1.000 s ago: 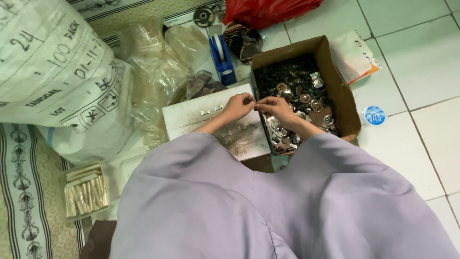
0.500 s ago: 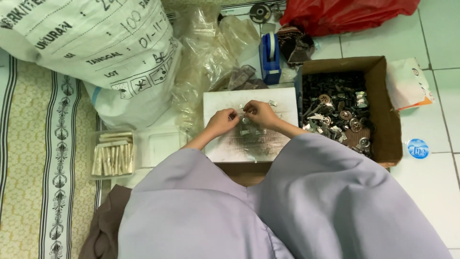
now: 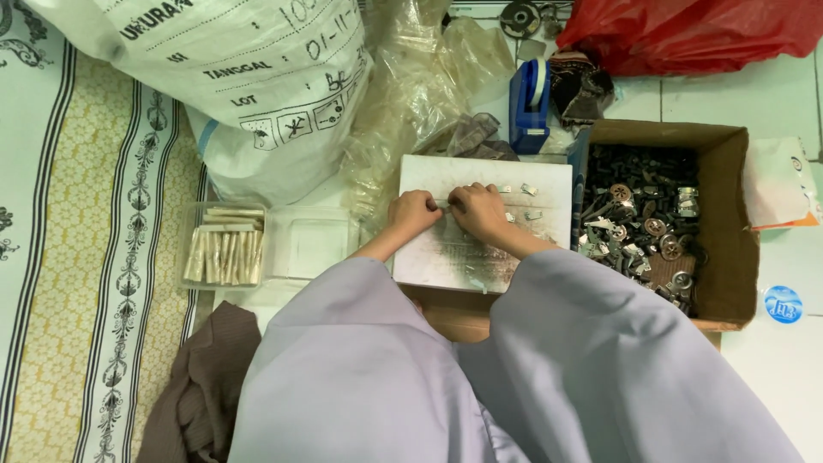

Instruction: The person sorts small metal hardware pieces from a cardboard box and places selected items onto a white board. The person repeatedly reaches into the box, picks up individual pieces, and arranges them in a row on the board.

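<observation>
White board [image 3: 480, 249] underneath, left hand [image 3: 414, 212] and right hand [image 3: 478, 210] knuckle to knuckle, each grip pinching a small metal piece [image 3: 443, 203].

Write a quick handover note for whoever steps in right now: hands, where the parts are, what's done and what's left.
Left hand and right hand meet on the white board, pinching a small part between them, too small to identify.
A few small metal pieces lie loose on the board beside the right hand.
Cardboard box on the right holds many mixed metal parts.
Clear tray on the left holds pale strips.
Done count: cannot tell.
</observation>
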